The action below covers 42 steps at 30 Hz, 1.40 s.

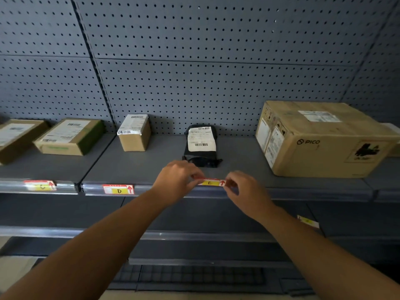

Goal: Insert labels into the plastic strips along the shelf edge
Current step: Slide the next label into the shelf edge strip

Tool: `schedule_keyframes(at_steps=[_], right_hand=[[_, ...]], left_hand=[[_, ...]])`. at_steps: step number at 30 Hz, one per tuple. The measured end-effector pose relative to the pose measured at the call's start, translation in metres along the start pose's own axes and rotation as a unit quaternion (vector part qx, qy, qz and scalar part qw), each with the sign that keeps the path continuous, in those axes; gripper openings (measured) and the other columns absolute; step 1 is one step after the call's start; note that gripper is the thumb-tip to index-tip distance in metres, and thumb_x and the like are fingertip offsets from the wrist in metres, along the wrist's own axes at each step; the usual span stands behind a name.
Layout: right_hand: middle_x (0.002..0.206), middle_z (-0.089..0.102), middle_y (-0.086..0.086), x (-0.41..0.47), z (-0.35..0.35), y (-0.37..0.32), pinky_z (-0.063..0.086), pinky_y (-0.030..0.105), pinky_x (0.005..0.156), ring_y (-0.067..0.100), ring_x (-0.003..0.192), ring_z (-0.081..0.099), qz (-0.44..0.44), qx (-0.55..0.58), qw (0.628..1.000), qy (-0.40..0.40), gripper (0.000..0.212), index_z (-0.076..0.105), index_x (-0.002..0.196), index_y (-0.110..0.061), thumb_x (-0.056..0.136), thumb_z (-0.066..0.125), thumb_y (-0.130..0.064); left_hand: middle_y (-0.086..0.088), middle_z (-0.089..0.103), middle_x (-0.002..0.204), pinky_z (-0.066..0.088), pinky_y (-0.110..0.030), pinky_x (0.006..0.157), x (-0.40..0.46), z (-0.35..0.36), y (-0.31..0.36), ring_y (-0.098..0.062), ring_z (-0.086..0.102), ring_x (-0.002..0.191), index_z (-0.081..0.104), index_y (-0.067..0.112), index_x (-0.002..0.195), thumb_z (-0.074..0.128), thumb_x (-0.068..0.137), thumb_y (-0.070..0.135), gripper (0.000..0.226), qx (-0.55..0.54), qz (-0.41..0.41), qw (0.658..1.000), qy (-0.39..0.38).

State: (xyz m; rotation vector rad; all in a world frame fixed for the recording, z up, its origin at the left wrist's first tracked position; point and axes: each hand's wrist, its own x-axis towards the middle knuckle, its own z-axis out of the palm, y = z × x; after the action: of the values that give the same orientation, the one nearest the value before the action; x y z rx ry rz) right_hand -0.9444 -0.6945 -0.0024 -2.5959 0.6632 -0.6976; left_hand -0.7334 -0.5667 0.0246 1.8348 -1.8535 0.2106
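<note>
A small label [211, 182] with a yellow patch marked "E" and a red arrow sits at the top edge of the clear plastic strip [303, 192] along the grey shelf front. My left hand [177, 177] pinches the label's left end and my right hand [242, 189] pinches its right end. Its lower part is hidden behind the strip's lip and my fingers. Further left in the same strip sits a "D" label [118, 189], and a blurred label [40, 185] sits in the strip of the neighbouring shelf section.
On the shelf stand a black parcel bag [202, 146] just behind my hands, a large Pico carton [324, 137] at right, a small box [134, 133] and two flat boxes [69, 136] at left. A loose label [308, 221] lies on the lower shelf.
</note>
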Motion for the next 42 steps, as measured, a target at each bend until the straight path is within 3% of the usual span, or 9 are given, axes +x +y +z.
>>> schedule_keyframes(at_steps=[4,7,11,17,20,25,30,37,42], right_hand=[[0.086,0.062,-0.008,-0.005,0.008,-0.006,0.051,0.028,0.065,0.009,0.077,0.058,-0.018,-0.025,1.000,0.004,0.010,0.057,0.094,-0.024,0.093,0.067,-0.026],[0.090,0.062,-0.002,-0.007,0.019,-0.005,0.044,0.027,0.064,0.015,0.079,0.057,-0.041,-0.092,0.995,0.000,0.023,0.060,0.098,-0.019,0.084,0.078,-0.022],[0.093,0.062,0.003,-0.006,0.035,-0.003,0.053,0.032,0.067,0.021,0.080,0.060,-0.077,-0.196,0.978,0.002,0.040,0.063,0.097,-0.014,0.068,0.090,-0.016],[0.081,0.058,0.001,-0.005,0.052,0.001,0.048,0.032,0.066,0.020,0.074,0.052,-0.085,-0.267,0.959,0.034,0.037,0.060,0.087,-0.016,0.066,0.089,-0.008],[0.077,0.057,0.001,-0.007,0.056,0.002,0.048,0.033,0.066,0.020,0.073,0.051,-0.085,-0.280,0.955,0.048,0.034,0.059,0.084,-0.015,0.068,0.088,-0.009],[0.089,0.057,0.003,-0.008,0.059,0.003,0.048,0.033,0.073,0.021,0.082,0.052,-0.101,-0.285,0.951,0.066,0.027,0.062,0.095,-0.013,0.077,0.081,-0.008],[0.096,0.063,0.007,-0.013,0.064,0.010,0.053,0.035,0.075,0.024,0.086,0.059,-0.135,-0.275,0.947,0.100,0.030,0.064,0.106,-0.010,0.080,0.080,-0.004],[0.104,0.067,0.013,-0.014,0.063,0.010,0.055,0.037,0.080,0.029,0.093,0.064,-0.193,-0.283,0.930,0.134,0.027,0.066,0.110,-0.005,0.084,0.061,0.000],[0.108,0.067,0.015,-0.016,0.066,0.008,0.057,0.040,0.086,0.031,0.098,0.065,-0.182,-0.278,0.936,0.119,0.038,0.064,0.114,-0.004,0.077,0.071,-0.001]], left_hand=[[0.013,0.070,0.083,0.051,-0.028,0.067,-0.008,0.014,-0.003,-0.008,0.060,0.076,0.075,0.031,0.092,0.075,0.087,0.035,0.006,-0.010,-0.021,1.000,0.004],[0.013,0.070,0.082,0.052,-0.029,0.068,-0.013,0.018,-0.006,-0.007,0.060,0.075,0.074,0.031,0.090,0.075,0.087,0.035,0.005,-0.004,-0.025,1.000,0.001],[0.014,0.070,0.084,0.052,-0.031,0.076,-0.018,0.019,-0.010,-0.005,0.060,0.077,0.074,0.030,0.091,0.074,0.088,0.033,0.004,0.001,-0.045,0.999,0.013],[0.016,0.069,0.084,0.049,-0.028,0.079,-0.028,0.019,-0.016,-0.003,0.059,0.078,0.073,0.031,0.089,0.074,0.088,0.033,0.003,0.003,-0.069,0.998,0.012],[0.016,0.069,0.084,0.048,-0.025,0.079,-0.031,0.018,-0.019,-0.003,0.059,0.079,0.073,0.031,0.089,0.073,0.088,0.034,0.003,0.011,-0.062,0.998,0.003],[0.014,0.069,0.080,0.041,-0.020,0.075,-0.033,0.016,-0.017,-0.005,0.060,0.073,0.073,0.029,0.088,0.075,0.087,0.031,0.003,0.031,-0.052,0.998,0.033],[0.015,0.069,0.081,0.048,-0.021,0.070,-0.042,0.010,-0.023,-0.003,0.060,0.071,0.073,0.027,0.090,0.072,0.090,0.031,0.004,0.012,-0.070,0.997,0.043],[0.013,0.070,0.082,0.035,-0.003,0.068,-0.050,0.005,-0.023,0.001,0.059,0.071,0.073,0.025,0.093,0.074,0.089,0.027,0.005,-0.001,-0.082,0.995,0.047],[0.014,0.070,0.083,0.033,0.000,0.066,-0.047,0.008,-0.018,0.003,0.058,0.071,0.074,0.026,0.094,0.075,0.088,0.028,0.006,-0.006,-0.093,0.994,0.054]])
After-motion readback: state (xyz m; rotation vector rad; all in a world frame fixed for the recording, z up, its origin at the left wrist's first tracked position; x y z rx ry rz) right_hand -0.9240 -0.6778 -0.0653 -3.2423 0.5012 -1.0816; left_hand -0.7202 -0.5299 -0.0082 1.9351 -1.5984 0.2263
